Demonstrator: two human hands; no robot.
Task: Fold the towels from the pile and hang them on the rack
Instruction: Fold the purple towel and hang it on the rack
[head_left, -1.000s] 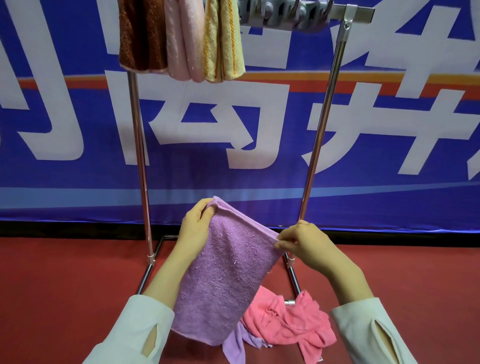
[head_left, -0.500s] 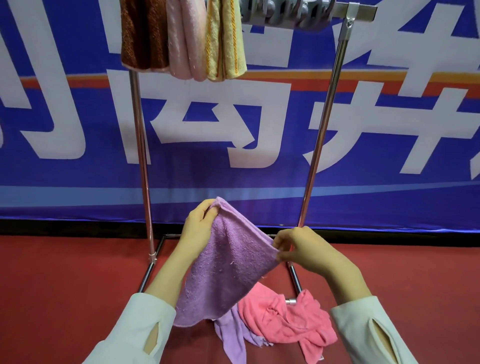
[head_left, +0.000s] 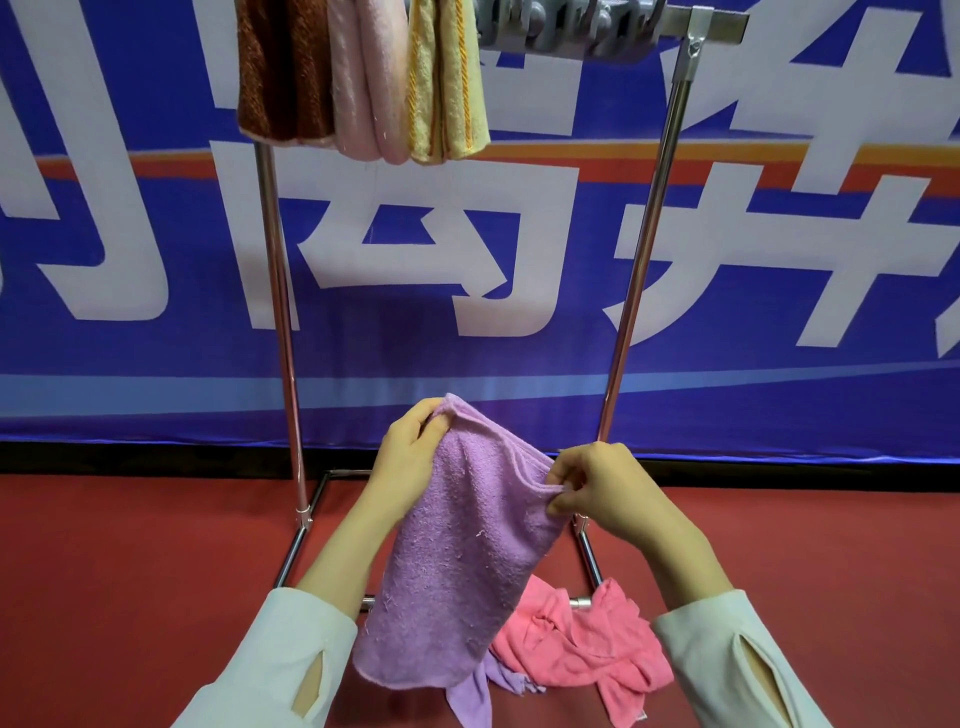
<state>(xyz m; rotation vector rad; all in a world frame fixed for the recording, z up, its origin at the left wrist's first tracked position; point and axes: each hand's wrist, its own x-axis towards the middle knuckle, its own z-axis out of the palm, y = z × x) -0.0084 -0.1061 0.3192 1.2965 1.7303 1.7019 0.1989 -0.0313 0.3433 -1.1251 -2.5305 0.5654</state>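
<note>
Purple towel (head_left: 467, 561) hangs doubled above the floor pile (head_left: 582, 649), left hand (head_left: 410, 457) and right hand (head_left: 597, 493) fingers pinching its top corners, likely squaring the fold for the rack (head_left: 639, 291).

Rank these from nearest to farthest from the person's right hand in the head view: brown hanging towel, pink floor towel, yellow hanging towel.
1. Pink floor towel, just below the right hand.
2. Yellow hanging towel, up on the rack.
3. Brown hanging towel, at the rack's left end.
</note>
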